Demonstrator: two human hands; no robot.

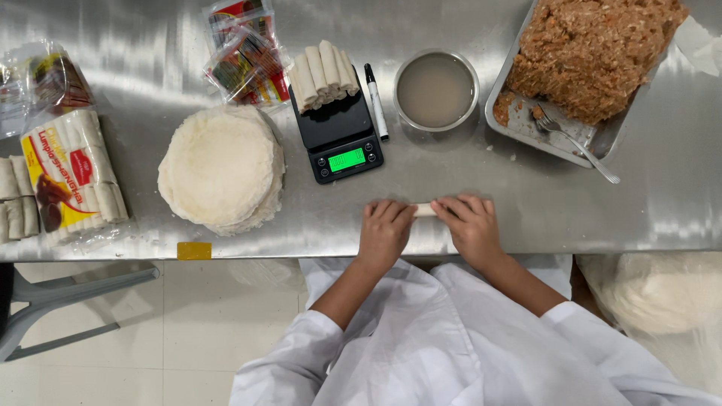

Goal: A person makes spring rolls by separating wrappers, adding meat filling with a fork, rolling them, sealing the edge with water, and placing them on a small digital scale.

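Both hands lie palm-down on a roll (425,210) at the near edge of the counter (526,203): the left hand (385,231) covers one end, the right hand (471,225) the other, fingers curled over and pressing it, only its pale middle showing between them. Judging by this, the rolling step is in hand; the next move likely calls for even pressure from both palms to keep it tight. Forearms in white sleeves angle in from below, wrists low. Beyond sit a scale (337,135) carrying finished rolls (323,74), a wrapper stack (221,167), a bowl (436,90) and a filling tray (519,120).
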